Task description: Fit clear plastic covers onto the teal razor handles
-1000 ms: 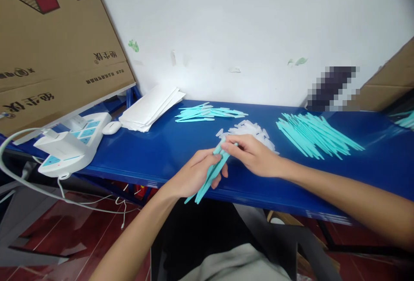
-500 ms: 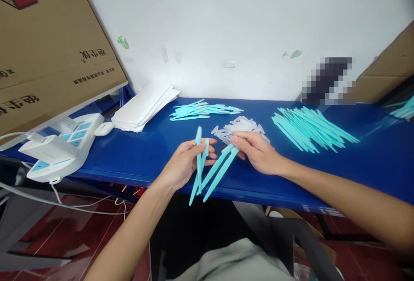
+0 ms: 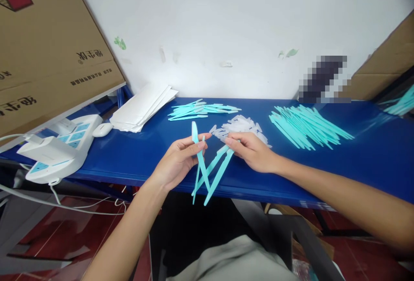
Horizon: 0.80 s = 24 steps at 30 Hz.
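Okay so, starting on the left, the cardboard box (image 3: 48, 35), white power strip (image 3: 87, 137), little white case (image 3: 102, 130) and stack of white paper (image 3: 139, 108) all sit a touch further left in view than half a second ago, and so does everything else on the blue table (image 3: 123, 156). Left hand (image 3: 176, 162) is partly open, thumb pinching two teal sticks (image 3: 202, 162) against the fingers, and one of them now slants down to the right where it was near upright before. Behind it lies the smaller teal pile (image 3: 194, 110), looks unchanged. Next come two more sticks (image 3: 221, 175), angled down-left from the right hand (image 3: 254, 151), which is mostly curled with thumb and finger nipping their top ends, one lower end crossing the left hand's pair. A second ago the hands were together on one bunch, now they're apart. Clear pieces (image 3: 241, 125) are heaped just behind the right hand, and the bigger teal pile (image 3: 307, 127) is off to its right, same as earlier
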Motion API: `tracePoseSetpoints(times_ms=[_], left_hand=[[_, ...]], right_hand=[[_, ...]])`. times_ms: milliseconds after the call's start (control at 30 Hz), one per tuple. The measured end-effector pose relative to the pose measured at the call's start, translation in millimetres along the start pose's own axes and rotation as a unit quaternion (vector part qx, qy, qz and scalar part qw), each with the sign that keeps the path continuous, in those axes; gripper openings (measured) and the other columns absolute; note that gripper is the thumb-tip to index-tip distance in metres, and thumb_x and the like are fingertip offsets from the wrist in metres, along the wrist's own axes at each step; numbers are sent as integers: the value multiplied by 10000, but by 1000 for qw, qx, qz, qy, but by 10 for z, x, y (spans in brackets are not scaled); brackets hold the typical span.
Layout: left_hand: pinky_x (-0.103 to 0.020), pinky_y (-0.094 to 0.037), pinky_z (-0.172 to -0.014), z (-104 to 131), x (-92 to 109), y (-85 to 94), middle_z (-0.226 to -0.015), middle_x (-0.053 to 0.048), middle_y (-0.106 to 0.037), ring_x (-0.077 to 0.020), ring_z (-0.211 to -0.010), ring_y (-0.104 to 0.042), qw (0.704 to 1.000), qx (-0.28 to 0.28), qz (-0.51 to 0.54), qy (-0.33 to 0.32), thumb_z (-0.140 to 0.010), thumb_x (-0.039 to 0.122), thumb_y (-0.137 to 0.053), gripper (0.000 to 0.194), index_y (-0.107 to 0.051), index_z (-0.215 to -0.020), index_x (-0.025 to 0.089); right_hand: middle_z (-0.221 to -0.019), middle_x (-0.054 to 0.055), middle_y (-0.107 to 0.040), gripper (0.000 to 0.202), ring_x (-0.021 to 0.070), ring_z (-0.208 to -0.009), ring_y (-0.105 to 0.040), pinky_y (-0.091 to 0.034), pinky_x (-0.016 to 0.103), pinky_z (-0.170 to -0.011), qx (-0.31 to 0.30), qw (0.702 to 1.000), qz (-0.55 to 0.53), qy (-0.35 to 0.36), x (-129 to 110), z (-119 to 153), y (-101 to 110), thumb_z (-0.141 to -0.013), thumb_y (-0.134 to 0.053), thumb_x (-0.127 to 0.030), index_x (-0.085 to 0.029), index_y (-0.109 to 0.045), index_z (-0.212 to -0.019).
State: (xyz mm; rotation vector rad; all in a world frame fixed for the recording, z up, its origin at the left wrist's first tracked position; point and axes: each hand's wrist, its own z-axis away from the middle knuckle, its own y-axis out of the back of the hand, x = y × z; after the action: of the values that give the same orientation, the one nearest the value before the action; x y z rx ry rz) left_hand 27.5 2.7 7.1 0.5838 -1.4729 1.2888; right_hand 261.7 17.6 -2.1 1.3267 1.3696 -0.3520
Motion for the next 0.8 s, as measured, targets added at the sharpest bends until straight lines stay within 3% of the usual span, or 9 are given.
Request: tracePoseSetpoints(times_ms=[267, 400, 600, 800], left_hand=[[-227, -534, -724, -30, -63, -55, -825, -33, -746, -122, -755, -660, 996, 30, -86, -17, -652, 298, -959, 337, -835, -941, 178], [-219, -533, -724, -28, -121, -104, -840, -43, -778, -137, -772, -687, 985, 4, -167, -44, -709, 323, -923, 287, -835, -939, 174], [-265, -552, -768, 6, -146, -186, -864, -61, -790, -177, -794, -711, 975, -15, -208, -72, -749, 340, -891, 280, -829, -945, 151], [-263, -560, -738, 0, -143, -100, -885, -80, -766, -187, -833, -702, 977, -45, -204, -52, -877, 457, -770, 346, -806, -1015, 142]], right_hand=[[-631, -58, -306, 476, 97, -567, -291, -261, 283, -551, -34, 999, 15, 18, -33, 17, -67, -1052, -458, -490, -209, -366, -679], [-611, -63, -300, 482, 94, -548, -280, -248, 280, -529, -54, 998, 4, 20, -38, 32, -65, -1046, -461, -515, -206, -390, -682], [-630, -59, -325, 470, 98, -566, -292, -263, 271, -537, -95, 995, 3, 18, -49, 34, -47, -1049, -443, -533, -197, -460, -720], [-619, -65, -275, 460, 100, -550, -260, -250, 272, -525, -102, 994, 13, 33, -87, 48, -38, -1066, -419, -480, -217, -368, -692]])
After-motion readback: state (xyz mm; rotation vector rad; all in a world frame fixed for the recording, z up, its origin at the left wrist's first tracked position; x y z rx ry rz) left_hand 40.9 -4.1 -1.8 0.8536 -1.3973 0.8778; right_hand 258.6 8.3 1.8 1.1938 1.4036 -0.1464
